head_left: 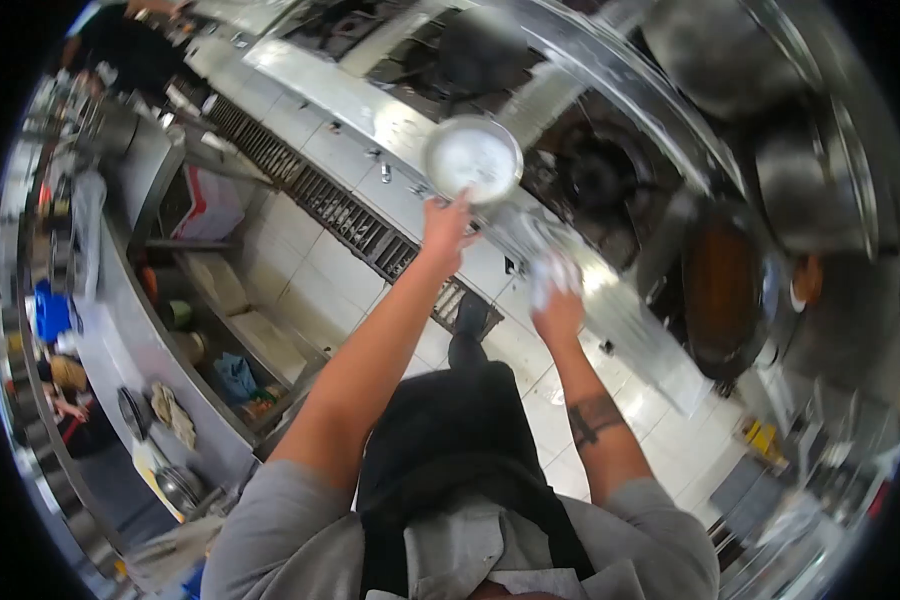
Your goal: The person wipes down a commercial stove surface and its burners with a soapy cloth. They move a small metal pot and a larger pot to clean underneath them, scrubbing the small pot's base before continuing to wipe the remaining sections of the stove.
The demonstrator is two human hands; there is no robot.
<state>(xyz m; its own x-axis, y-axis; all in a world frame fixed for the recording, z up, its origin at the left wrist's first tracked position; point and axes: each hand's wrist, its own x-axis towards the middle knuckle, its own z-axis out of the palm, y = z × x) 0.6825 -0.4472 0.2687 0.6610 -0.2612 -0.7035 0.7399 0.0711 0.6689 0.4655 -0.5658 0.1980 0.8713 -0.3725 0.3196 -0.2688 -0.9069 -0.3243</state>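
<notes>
A round metal bowl (473,158) with whitish liquid or foam in it is at the front edge of the stove (370,115). My left hand (446,232) grips the bowl's near rim, a finger reaching over it. Wrapped in my right hand (560,305) is a white cloth (553,275), blurred, over the stove's metal front ledge (625,345). The fingers of that hand are mostly hidden by the cloth.
Burners (595,170) and an oval pan with brown liquid (720,285) lie on the stove. Large pots (735,65) stand behind. A floor drain grate (345,220) runs below. Left is a steel counter (135,350) with shelves; a person (125,50) stands at the upper left.
</notes>
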